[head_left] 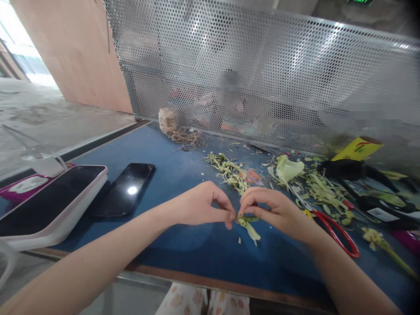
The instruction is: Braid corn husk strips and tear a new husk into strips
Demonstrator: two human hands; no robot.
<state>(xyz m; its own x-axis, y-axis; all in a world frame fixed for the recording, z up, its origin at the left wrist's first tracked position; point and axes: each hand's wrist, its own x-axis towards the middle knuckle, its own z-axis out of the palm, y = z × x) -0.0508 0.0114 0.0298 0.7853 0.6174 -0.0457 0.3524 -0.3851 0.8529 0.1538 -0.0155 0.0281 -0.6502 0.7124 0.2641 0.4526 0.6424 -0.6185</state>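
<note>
Just above the blue tabletop (pixel 203 249), my left hand (pixel 200 205) and my right hand (pixel 272 210) meet fingertip to fingertip. Between them is a small green piece of plant (pixel 251 232) with a pale leaf hanging down and a braided-looking green part. My right thumb and fingers pinch it. The left thumb and forefinger are closed at its near end. Behind the hands runs a strip of pale green plant bits (pixel 226 168), with an orange scrap (pixel 252 176) beside it. Red-handled scissors (pixel 341 234) lie under my right forearm.
A phone (pixel 126 190) and a white-cased tablet-like device (pixel 62 201) lie left. At the back are a twine ball (pixel 167 119) and loose twine (pixel 188 138), before a perforated metal screen (pixel 203 57). A person sits behind it. Leaf scraps (pixel 324 188), black straps (pixel 364 175) and a yellow roll (pixel 357 148) lie right.
</note>
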